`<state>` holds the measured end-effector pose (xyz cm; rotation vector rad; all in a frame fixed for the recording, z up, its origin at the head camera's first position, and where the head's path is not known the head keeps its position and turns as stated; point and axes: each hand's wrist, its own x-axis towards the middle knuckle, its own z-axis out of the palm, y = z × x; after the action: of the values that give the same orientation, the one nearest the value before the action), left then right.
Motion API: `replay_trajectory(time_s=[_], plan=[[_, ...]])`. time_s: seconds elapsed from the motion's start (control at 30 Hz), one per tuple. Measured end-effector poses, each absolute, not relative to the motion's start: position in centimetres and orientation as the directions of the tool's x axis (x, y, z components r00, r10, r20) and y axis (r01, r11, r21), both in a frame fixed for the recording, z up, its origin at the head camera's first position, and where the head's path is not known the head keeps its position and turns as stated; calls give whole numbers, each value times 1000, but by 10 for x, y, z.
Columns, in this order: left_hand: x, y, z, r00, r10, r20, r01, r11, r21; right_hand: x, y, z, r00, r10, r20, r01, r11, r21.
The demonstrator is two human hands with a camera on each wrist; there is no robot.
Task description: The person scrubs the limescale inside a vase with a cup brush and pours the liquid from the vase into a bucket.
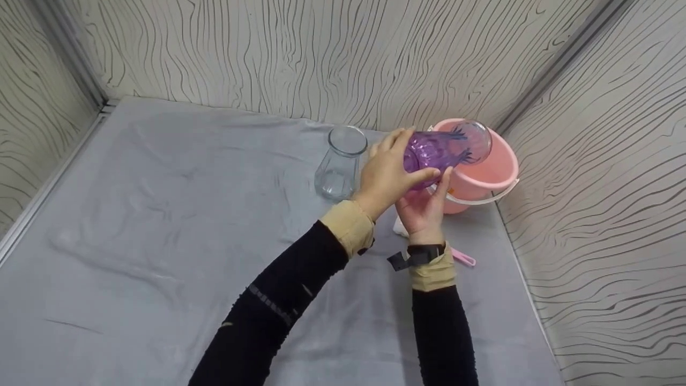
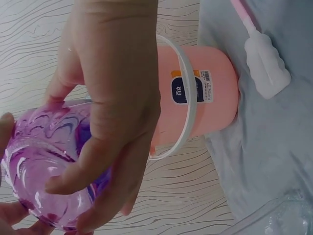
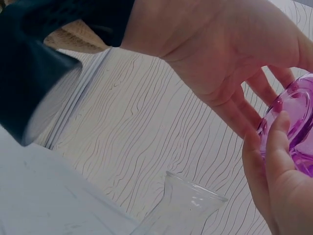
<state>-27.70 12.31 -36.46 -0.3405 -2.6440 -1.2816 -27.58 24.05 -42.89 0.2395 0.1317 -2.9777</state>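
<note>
Both hands hold a purple glass vase [image 1: 429,153] that lies on its side in the air, its clear mouth with dark blue streaks overlapping the bucket's opening in the head view. My left hand [image 1: 387,174] grips it near the base, thumb along the near side. From below, my right hand [image 1: 424,212] supports the body with its thumb up against the glass. The left wrist view shows the thick purple base [image 2: 46,181] with fingers of both hands around it. Part of the purple glass [image 3: 301,117] is cut off in the right wrist view.
The pink bucket [image 1: 510,167] with a white handle stands at the back right corner. A clear glass vase [image 1: 338,169] stands upright left of the hands. A white sponge brush [image 2: 266,66] with a pink handle [image 1: 463,257] lies on the grey cloth [image 1: 161,214]. Patterned walls enclose the table.
</note>
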Motion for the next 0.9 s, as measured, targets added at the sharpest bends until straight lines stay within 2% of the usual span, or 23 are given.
replay_trajectory(time_s=[0.3,0.43,0.77,0.9], plan=[[-271,133,-358,-937,182,299,340,677,652,-276,243,-430,-988,-153,-36,153,-988,-3],[-269,137,-356,-925,198,323,365,698,616,-275,245,-429,-990,-139,4,139,-990,-7],[-264,147,-348,-898,239,369,411,757,508,-276,243,-428,-984,-91,153,73,-990,-120],[-264,150,-348,-888,260,381,428,770,473,-276,242,-427,-984,-55,171,27,-986,-163]])
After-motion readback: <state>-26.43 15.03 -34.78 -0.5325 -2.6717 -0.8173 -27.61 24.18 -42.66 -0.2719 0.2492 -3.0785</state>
